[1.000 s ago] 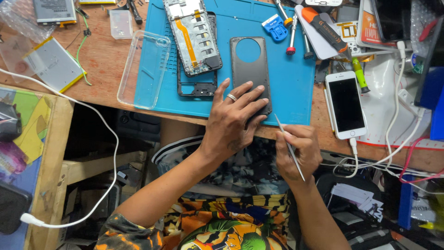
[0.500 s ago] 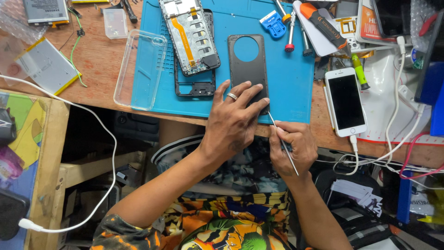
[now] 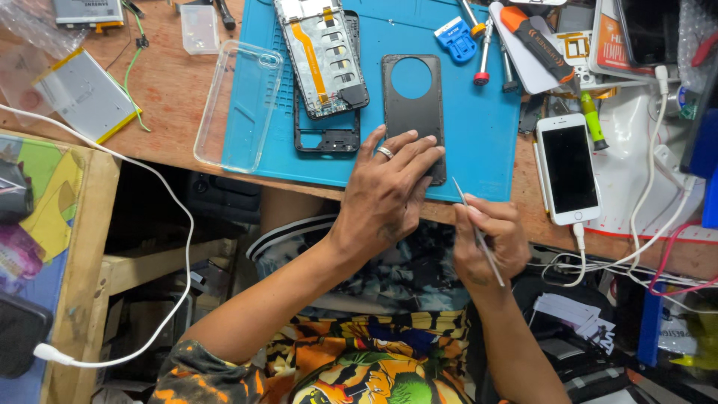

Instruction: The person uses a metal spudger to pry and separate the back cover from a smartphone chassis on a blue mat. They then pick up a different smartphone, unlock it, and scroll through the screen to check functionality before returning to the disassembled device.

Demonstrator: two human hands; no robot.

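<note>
clear case: transparent soft plastic phone case [image 3: 238, 105] lies flat, half on the blue work mat [image 3: 479, 127], half on the wooden surface [image 3: 168, 97]
frame: stripped phone chassis with orange flex cable [image 3: 323, 56] – apart from both hands
left hand: left hand [image 3: 389, 191] spread flat, fingers pressing the lower end of the black plastic back cover with round camera hole [image 3: 413, 97], pinning it near the mat's front edge
cover handling: thin, light, likely flexes and cracks – hold by the edges
right hand: right hand [image 3: 490, 239] closed on a thin metal pry tool [image 3: 479, 232], tip just beside the cover
white phone: white smartphone on a cable [image 3: 568, 168], near
</note>
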